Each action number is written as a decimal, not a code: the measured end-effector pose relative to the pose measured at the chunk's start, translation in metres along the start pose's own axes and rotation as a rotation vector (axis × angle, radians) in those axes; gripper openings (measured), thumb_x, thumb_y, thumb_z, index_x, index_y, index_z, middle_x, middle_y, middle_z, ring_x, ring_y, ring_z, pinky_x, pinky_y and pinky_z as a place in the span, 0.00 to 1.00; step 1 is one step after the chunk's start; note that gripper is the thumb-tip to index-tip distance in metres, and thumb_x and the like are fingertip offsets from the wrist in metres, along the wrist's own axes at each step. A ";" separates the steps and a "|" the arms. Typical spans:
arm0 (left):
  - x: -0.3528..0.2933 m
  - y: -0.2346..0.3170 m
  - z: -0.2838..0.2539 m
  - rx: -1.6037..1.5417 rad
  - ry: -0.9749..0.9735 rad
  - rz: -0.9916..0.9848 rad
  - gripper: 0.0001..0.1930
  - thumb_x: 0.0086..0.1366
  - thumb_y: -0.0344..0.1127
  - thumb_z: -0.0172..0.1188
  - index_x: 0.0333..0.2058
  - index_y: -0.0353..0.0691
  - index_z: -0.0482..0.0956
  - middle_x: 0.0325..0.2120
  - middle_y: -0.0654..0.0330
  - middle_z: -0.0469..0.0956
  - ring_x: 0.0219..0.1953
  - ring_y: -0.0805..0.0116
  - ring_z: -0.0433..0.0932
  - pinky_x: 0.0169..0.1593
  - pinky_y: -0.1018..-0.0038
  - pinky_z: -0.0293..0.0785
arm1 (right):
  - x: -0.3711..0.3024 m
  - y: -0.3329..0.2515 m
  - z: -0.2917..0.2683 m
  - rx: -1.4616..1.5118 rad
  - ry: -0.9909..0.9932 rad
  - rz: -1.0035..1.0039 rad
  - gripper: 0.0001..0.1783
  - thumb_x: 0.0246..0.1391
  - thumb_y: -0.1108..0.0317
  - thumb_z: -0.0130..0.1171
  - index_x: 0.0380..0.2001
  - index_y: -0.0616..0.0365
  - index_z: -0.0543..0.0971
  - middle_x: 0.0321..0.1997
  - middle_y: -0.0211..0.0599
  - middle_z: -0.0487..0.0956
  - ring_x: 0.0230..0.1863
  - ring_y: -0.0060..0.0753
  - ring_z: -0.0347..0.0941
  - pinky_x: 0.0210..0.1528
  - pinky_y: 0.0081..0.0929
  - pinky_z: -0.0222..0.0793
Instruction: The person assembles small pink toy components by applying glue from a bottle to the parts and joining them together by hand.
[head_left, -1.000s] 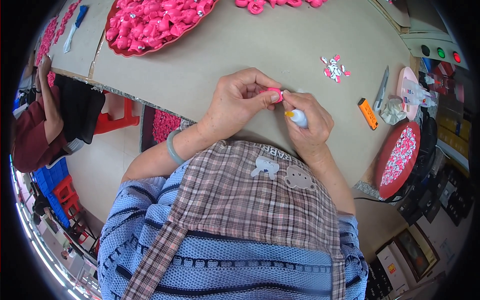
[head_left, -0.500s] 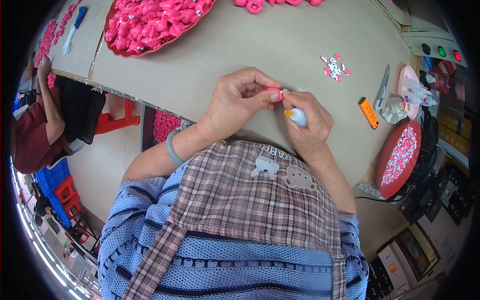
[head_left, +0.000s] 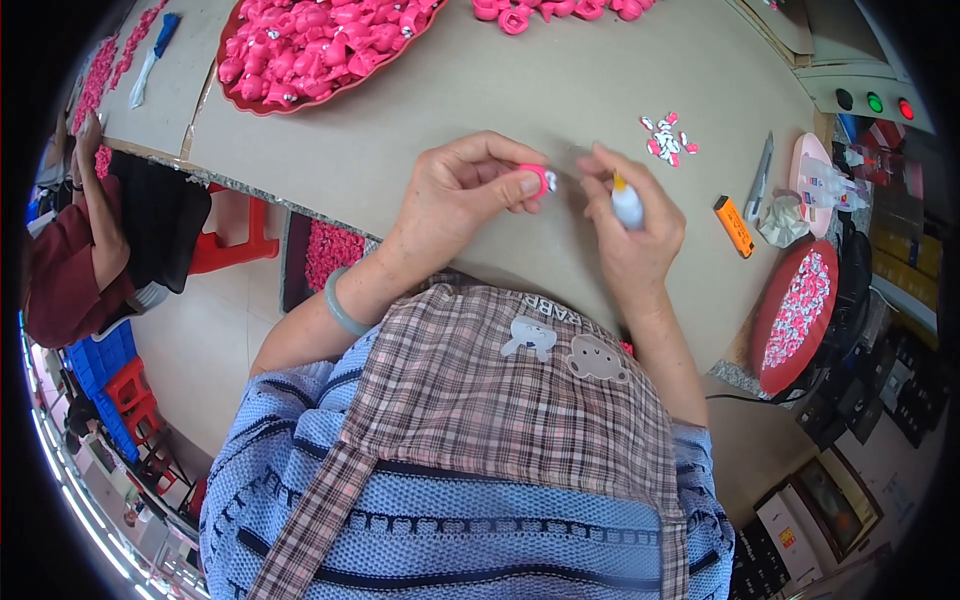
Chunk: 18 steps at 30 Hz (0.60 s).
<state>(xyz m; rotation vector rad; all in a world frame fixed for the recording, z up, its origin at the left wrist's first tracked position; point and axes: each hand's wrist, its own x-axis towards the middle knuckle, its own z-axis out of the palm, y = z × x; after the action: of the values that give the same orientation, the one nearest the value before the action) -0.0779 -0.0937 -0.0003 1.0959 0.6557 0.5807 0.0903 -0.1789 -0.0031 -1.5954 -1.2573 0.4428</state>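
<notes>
Above the desk's near edge, the left hand pinches a small pink piece with its face turned toward the right hand, whose fingers wrap a small glue bottle, nozzle angled at it.

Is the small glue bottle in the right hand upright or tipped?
Roughly upright: the bottle sits in the right hand with its orange nozzle pointing up.
</notes>
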 end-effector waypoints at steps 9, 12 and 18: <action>-0.013 0.007 -0.037 -0.036 0.222 0.173 0.09 0.61 0.27 0.60 0.40 0.32 0.78 0.30 0.59 0.80 0.30 0.76 0.78 0.36 0.81 0.74 | 0.028 0.001 0.009 -0.377 -0.118 -0.181 0.22 0.43 0.82 0.58 0.44 0.55 0.75 0.34 0.37 0.80 0.34 0.37 0.78 0.34 0.30 0.74; -0.016 0.006 -0.041 -0.058 0.231 0.183 0.09 0.61 0.28 0.60 0.40 0.32 0.78 0.30 0.59 0.80 0.30 0.75 0.78 0.35 0.81 0.74 | 0.029 -0.002 0.009 -0.460 -0.168 -0.235 0.23 0.43 0.82 0.59 0.45 0.54 0.75 0.33 0.36 0.79 0.33 0.37 0.78 0.33 0.31 0.74; -0.019 0.011 -0.038 -0.186 0.172 0.107 0.10 0.63 0.29 0.58 0.42 0.33 0.77 0.32 0.60 0.79 0.30 0.75 0.76 0.35 0.82 0.71 | 0.028 -0.002 0.004 -0.435 -0.201 -0.189 0.22 0.45 0.80 0.59 0.47 0.55 0.74 0.33 0.37 0.80 0.30 0.32 0.77 0.31 0.28 0.72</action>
<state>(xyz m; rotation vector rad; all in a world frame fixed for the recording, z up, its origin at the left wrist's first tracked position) -0.1191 -0.0805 0.0015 0.9165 0.6798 0.8189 0.0975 -0.1524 0.0048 -1.7983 -1.7298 0.2217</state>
